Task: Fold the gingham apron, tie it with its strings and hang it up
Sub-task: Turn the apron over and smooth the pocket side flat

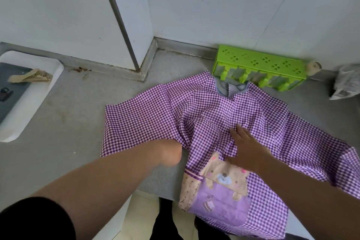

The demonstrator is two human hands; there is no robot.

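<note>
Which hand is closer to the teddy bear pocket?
Right. The right hand lies flat just above the bear pocket, thumb touching it; the left hand is tucked under the apron's left flap.

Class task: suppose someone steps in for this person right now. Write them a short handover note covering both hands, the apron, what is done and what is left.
Left hand: tucked under the apron's left flap, fingers hidden, so its grip cannot be told.
Right hand: flat, fingers straight, pressing the middle of the apron just above the bear pocket.
Apron: spread on the grey counter, neckline toward the green rack, lower part hanging over the front edge.
Done: laid out, flap about to be folded.
Left: fold, tie with strings, hang up.
</note>
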